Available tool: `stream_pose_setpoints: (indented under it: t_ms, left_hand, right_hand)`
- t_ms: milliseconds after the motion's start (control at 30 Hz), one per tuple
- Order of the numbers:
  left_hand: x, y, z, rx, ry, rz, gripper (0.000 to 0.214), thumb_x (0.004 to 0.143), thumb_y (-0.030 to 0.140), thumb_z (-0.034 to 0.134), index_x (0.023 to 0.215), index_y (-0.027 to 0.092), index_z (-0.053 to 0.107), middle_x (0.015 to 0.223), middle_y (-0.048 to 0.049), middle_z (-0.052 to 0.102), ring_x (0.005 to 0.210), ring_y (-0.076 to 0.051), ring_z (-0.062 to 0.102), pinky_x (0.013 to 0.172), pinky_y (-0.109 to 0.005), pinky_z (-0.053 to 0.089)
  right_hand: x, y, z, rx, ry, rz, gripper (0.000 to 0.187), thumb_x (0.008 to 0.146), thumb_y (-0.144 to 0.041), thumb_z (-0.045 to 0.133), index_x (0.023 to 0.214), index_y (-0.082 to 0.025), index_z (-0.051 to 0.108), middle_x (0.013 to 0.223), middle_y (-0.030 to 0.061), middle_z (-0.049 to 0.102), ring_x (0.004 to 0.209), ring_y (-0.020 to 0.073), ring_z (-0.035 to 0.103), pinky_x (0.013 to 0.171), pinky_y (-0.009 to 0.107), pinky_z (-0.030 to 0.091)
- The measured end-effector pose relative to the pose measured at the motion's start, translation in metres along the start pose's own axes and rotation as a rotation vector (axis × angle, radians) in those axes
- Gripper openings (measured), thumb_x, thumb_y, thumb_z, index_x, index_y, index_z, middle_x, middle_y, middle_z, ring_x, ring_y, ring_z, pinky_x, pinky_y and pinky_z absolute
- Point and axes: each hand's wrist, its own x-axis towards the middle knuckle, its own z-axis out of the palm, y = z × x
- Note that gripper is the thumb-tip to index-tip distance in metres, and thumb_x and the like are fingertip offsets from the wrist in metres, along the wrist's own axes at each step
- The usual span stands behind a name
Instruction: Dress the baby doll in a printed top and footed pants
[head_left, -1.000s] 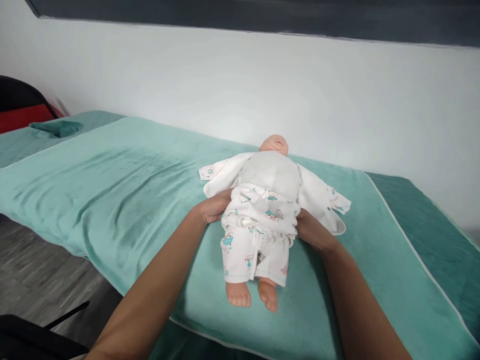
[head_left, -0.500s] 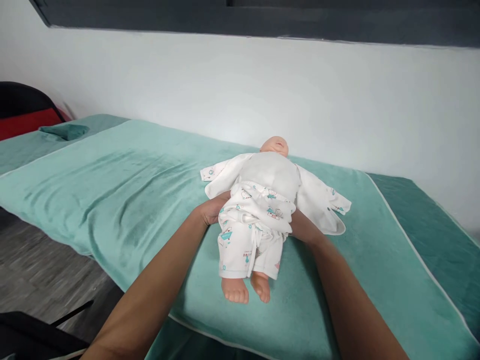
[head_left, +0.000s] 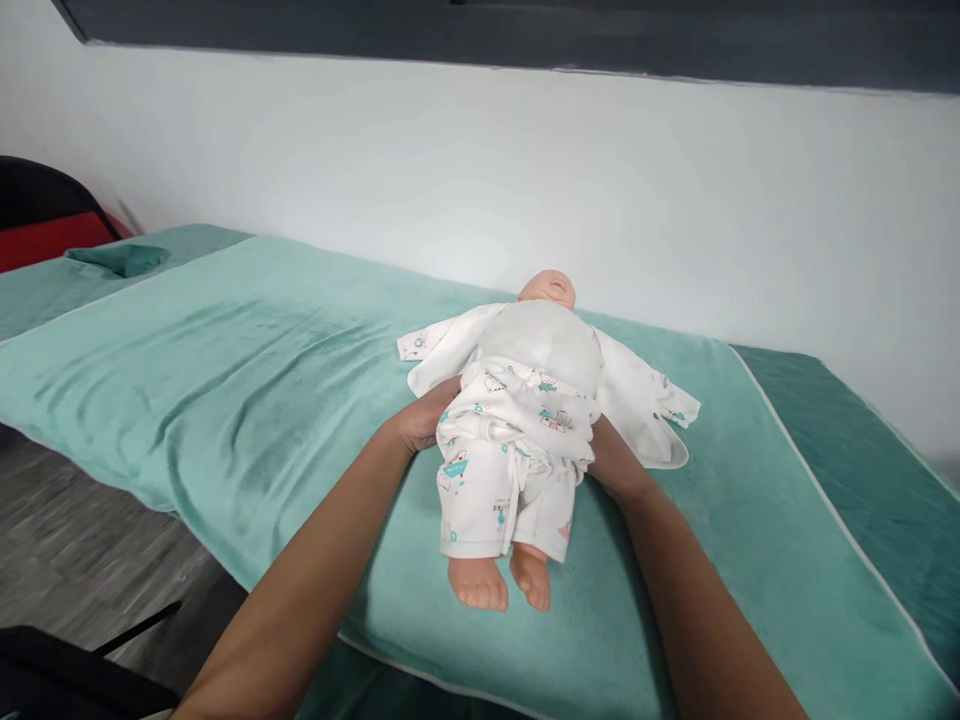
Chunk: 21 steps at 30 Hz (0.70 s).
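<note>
A baby doll [head_left: 541,340] lies on its back on a teal towel [head_left: 225,400], head toward the wall. It wears white printed trousers [head_left: 510,470] and an unfastened white jacket [head_left: 645,400] spread to both sides. My left hand [head_left: 424,418] grips the trousers' waistband at the doll's left-side hip. On the other hip my right hand [head_left: 611,455] holds the waistband, its fingers tucked under the cloth. The doll's bare feet [head_left: 499,585] point toward me.
The towel covers a padded table along a white wall [head_left: 525,180]. A folded teal cloth [head_left: 120,258] lies at the far left, beside a black and red chair [head_left: 37,215]. Grey floor [head_left: 82,560] shows at the lower left, with a dark object at the bottom corner.
The trousers' waistband has crept up the doll's belly while both hands stayed at the hips. The doll's legs shifted slightly left and back.
</note>
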Motion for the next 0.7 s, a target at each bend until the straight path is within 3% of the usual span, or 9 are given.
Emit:
stream_pose_setpoints:
  t_ms: [233, 400, 567, 700]
  left_hand:
    - [0.000, 0.009, 0.010, 0.019, 0.082, 0.023, 0.036, 0.062, 0.027, 0.083, 0.094, 0.014, 0.072, 0.085, -0.0067, 0.073, 0.086, -0.024, 0.067, 0.072, -0.030, 0.053]
    - [0.003, 0.004, 0.007, -0.007, 0.206, 0.091, 0.024, 0.060, 0.022, 0.079, 0.076, 0.017, 0.063, 0.069, 0.0036, 0.059, 0.064, -0.011, 0.052, 0.057, -0.022, 0.040]
    - [0.006, 0.000, 0.003, 0.046, 0.311, 0.130, 0.018, 0.058, 0.014, 0.068, 0.074, 0.018, 0.059, 0.066, 0.0061, 0.052, 0.061, -0.009, 0.044, 0.054, -0.020, 0.033]
    - [0.006, -0.002, 0.003, 0.094, 0.313, 0.113, 0.021, 0.056, 0.010, 0.059, 0.075, 0.019, 0.059, 0.073, 0.0044, 0.054, 0.066, -0.010, 0.046, 0.056, -0.020, 0.034]
  right_hand:
    - [-0.003, 0.005, 0.000, 0.065, 0.066, 0.044, 0.027, 0.075, -0.042, 0.079, 0.097, -0.027, 0.079, 0.107, 0.0060, 0.078, 0.114, 0.0318, 0.066, 0.103, 0.048, 0.051]
    - [-0.003, 0.012, 0.000, 0.147, 0.173, 0.145, 0.020, 0.075, -0.038, 0.075, 0.084, -0.021, 0.078, 0.090, 0.0052, 0.079, 0.089, 0.0277, 0.070, 0.079, 0.039, 0.056]
    - [-0.003, 0.014, 0.001, 0.180, 0.382, 0.181, 0.018, 0.072, -0.036, 0.072, 0.079, -0.020, 0.074, 0.072, 0.0012, 0.073, 0.065, 0.0199, 0.062, 0.057, 0.030, 0.047]
    - [-0.004, 0.012, -0.001, 0.149, 0.510, 0.178, 0.011, 0.070, -0.032, 0.068, 0.073, -0.022, 0.064, 0.058, -0.0036, 0.060, 0.053, 0.0140, 0.049, 0.048, 0.026, 0.036]
